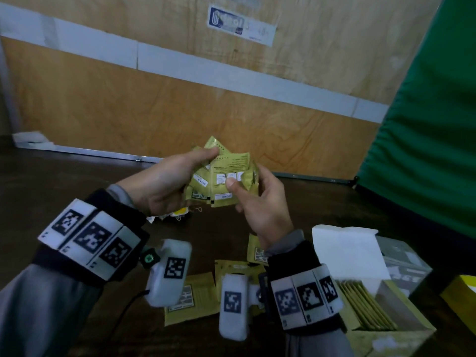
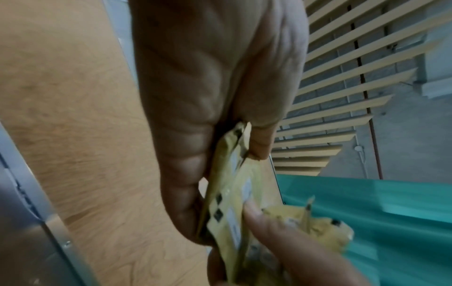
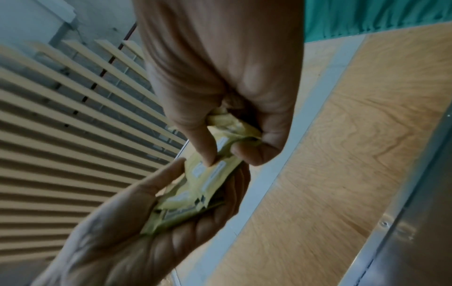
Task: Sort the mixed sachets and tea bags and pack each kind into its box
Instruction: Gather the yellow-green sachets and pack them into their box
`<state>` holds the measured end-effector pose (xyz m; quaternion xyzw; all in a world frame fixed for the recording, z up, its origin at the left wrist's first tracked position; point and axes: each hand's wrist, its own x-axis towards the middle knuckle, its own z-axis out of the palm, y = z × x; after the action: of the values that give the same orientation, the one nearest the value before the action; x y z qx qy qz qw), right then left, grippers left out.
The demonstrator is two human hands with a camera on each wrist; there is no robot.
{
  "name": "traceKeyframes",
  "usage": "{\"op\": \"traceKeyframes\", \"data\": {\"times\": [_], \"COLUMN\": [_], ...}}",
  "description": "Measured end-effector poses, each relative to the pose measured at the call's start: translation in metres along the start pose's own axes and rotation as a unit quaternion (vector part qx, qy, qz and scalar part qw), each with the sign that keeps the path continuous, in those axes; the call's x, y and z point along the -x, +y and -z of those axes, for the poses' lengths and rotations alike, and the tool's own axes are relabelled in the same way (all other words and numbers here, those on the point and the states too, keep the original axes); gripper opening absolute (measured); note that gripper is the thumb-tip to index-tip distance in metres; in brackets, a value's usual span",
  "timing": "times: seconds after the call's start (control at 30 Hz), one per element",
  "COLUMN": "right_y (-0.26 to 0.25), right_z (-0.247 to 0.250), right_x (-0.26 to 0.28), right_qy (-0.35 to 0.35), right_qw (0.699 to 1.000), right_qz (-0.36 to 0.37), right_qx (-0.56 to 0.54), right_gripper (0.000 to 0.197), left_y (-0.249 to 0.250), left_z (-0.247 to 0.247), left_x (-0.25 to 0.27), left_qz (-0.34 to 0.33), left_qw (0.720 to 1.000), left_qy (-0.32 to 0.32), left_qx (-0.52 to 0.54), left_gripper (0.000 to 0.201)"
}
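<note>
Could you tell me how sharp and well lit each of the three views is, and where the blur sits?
Head view: dim, dark table, print on the sachets only partly readable, edges bent by the wide lens. Left wrist view: left hand fairly sharp, wood panel smeared. Right wrist view: right hand soft, slats blurred.

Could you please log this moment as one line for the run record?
left hand: holds yellow sachets | right hand: pinches same bunch | open box: part-filled | loose sachets: on table
</note>
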<state>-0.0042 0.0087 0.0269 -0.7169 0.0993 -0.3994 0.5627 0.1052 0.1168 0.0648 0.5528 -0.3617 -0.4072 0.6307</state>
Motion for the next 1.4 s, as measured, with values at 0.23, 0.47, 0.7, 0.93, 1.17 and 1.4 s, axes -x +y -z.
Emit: {"op": "traceKeyframes", "data": {"times": [0.23,0.47,0.7,0.93,1.17,1.4], "right_y": [0.016,0.005,0.0,0.002,0.0,-0.001], "right_z": [-0.01,-0.005,-0.004,-0.004,-0.007,-0.006], "right_x": [-0.007,0.0,0.004,0.002,0.006,0.007], "right_qy": [0.04,0.065,0.042,0.031,-0.038,-0.022], "right_qw": [0.984,0.976,0.98,0.963,0.972,0.995], "right_qz": [0.059,0.04,0.076,0.136,0.116,0.07], "right_qx": [0.162,0.205,0.179,0.23,0.199,0.064], "right_gripper": [0.068,0.063,0.065,0.09,0.092,0.043], "left_y": [-0.005,-0.006,-0.008,-0.013,-0.007,-0.002], "left_z": [-0.016,-0.015,-0.019,-0.018,-0.003,-0.011], "left_x": [-0.002,-0.007,-0.005,-0.004,-0.006,-0.001], "left_qz": [-0.052,-0.053,-0.003,-0.061,-0.052,-0.064], "left_qw": [0.998,0.997,1.0,0.996,0.995,0.996], "left_qy": [0.032,0.055,0.026,-0.06,0.063,0.001], "left_qx": [-0.031,-0.012,-0.007,-0.02,0.061,0.061], "left_gripper": [0.04,0.034,0.038,0.029,0.033,0.053]}}
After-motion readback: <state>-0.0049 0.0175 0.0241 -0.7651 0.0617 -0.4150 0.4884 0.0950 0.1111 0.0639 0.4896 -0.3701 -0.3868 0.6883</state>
